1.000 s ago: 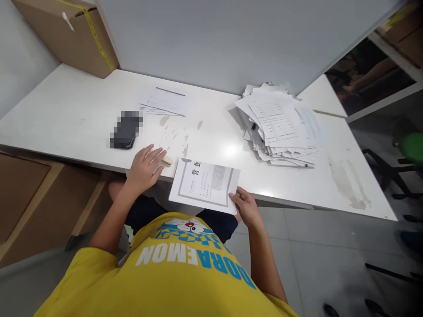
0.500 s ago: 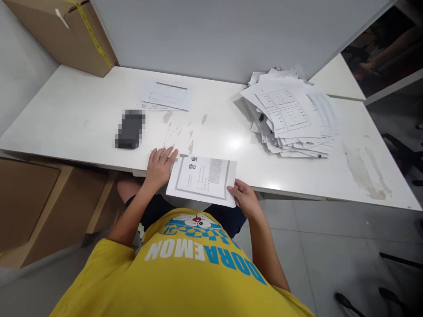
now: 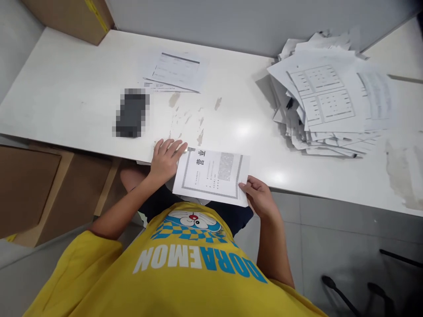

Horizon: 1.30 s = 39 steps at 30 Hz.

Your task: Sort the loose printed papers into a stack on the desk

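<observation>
A printed sheet (image 3: 211,176) with a patterned border, large Chinese characters and a square code lies across the table's front edge, part of it overhanging toward my lap. At its near right corner my right hand (image 3: 261,196) pinches it, thumb on top. My left hand (image 3: 167,160) rests flat at the sheet's far left corner, its fingers stretched out and slightly spread. Under those fingers lies a thin narrow object (image 3: 191,149) with a greyish end showing past the index finger. What it is, I cannot make out.
A tall, untidy paper pile (image 3: 325,97) stands on the right of the white table (image 3: 79,88). Further back lie a few loose sheets (image 3: 178,70), with a pixelated dark object (image 3: 132,113) nearer. Cardboard boxes (image 3: 76,17) stand at back left and below the table.
The camera has tipped downward and shifted left, so the table things appear higher and the pile further right. Both hands keep their places on the sheet.
</observation>
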Each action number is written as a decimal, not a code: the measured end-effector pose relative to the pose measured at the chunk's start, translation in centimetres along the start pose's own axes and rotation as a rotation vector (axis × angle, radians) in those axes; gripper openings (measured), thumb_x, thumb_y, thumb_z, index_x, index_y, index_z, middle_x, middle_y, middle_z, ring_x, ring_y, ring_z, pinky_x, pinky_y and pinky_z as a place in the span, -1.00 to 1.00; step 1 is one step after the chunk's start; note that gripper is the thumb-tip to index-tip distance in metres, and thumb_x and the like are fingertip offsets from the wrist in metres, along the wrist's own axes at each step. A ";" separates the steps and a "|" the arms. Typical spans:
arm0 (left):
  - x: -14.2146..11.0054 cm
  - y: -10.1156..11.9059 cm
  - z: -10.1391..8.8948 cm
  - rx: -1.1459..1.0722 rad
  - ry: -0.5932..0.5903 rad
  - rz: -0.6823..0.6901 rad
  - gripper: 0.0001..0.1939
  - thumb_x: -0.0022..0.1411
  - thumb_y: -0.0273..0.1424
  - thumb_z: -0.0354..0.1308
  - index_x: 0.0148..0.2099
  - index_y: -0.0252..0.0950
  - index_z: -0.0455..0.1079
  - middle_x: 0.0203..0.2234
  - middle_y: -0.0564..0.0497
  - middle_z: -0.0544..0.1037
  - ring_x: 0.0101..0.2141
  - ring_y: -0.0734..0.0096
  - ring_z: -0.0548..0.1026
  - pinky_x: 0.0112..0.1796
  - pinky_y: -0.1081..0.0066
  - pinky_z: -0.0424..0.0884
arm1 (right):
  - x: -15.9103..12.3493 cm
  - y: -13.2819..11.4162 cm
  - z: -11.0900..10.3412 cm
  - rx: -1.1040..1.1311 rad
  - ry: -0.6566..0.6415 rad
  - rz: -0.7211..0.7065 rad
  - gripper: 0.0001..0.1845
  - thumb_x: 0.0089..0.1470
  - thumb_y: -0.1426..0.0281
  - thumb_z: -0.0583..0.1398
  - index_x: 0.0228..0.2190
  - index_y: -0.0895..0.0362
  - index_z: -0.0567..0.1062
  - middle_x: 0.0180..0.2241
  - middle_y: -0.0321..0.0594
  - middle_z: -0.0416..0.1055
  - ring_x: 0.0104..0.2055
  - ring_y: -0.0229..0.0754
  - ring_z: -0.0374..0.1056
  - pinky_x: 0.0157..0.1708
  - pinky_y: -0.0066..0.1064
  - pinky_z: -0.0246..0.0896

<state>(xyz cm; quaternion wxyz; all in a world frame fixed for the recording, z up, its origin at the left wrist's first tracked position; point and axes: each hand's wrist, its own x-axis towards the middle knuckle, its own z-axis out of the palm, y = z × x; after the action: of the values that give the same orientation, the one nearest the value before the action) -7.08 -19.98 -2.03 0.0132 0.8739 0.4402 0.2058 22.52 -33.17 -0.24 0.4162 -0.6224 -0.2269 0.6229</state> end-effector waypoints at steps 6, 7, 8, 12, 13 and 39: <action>-0.7 -0.3 0.6 0.020 0.077 -0.016 -0.47 0.31 -0.48 -0.09 0.28 -0.18 0.32 0.20 -0.12 0.45 0.23 0.07 0.34 0.27 0.00 0.08 | -1.5 -3.4 -2.3 -0.224 0.172 -0.163 -0.72 -0.19 0.18 0.42 -0.40 0.00 0.57 -0.52 -0.27 0.48 -0.45 -0.11 0.41 -0.47 -0.32 0.31; -0.8 -0.4 0.7 0.039 0.106 -0.008 -0.47 0.31 -0.48 -0.08 0.29 -0.19 0.32 0.21 -0.13 0.44 0.24 0.06 0.34 0.27 0.00 0.08 | -1.7 -4.6 -3.2 -0.244 0.260 -0.244 -0.78 -0.18 0.22 0.41 -0.44 0.00 0.55 -0.57 -0.30 0.41 -0.50 -0.16 0.35 -0.51 -0.35 0.25; -1.0 -0.5 0.9 0.057 0.136 0.001 -0.46 0.30 -0.48 -0.07 0.29 -0.19 0.32 0.21 -0.13 0.44 0.24 0.06 0.34 0.26 0.02 0.10 | -1.5 -6.0 -4.0 -0.239 0.360 -0.334 -0.81 -0.17 0.26 0.40 -0.50 0.01 0.51 -0.63 -0.35 0.32 -0.55 -0.22 0.27 -0.55 -0.38 0.17; -1.3 -1.1 1.6 0.064 0.258 0.032 -0.46 0.29 -0.47 -0.05 0.30 -0.23 0.31 0.17 -0.16 0.48 0.23 0.08 0.38 0.24 0.08 0.14 | 3.7 -12.6 -2.6 -0.103 0.473 -0.658 -0.61 -0.19 0.38 0.36 -0.68 0.05 0.21 -0.69 -0.47 -0.03 -0.62 -0.35 0.01 -0.59 -0.45 -0.02; -1.3 -1.2 1.7 0.060 0.286 0.029 -0.45 0.29 -0.46 -0.05 0.31 -0.24 0.30 0.16 -0.17 0.48 0.22 0.09 0.39 0.24 0.09 0.14 | 6.1 -14.3 -0.9 -0.075 0.386 -0.700 -0.64 -0.18 0.39 0.34 -0.67 0.05 0.21 -0.67 -0.45 0.02 -0.59 -0.35 0.05 -0.56 -0.45 0.02; -1.2 -3.7 4.2 0.015 0.599 0.057 -0.46 0.26 -0.38 0.04 0.29 -0.18 0.32 0.02 -0.17 0.59 0.07 0.03 0.52 0.14 0.07 0.21 | 20.4 -18.5 5.7 -1.094 0.567 -1.016 -0.38 0.29 0.26 -0.03 0.31 0.21 0.13 0.44 0.00 -0.16 0.49 0.01 -0.40 0.39 0.09 -0.53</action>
<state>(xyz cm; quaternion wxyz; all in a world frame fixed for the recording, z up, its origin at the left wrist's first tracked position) -8.95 -17.95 -7.03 -0.1296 0.7865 0.4012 0.4512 23.89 -5.33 3.28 0.3266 -0.6937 -0.6415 -0.0246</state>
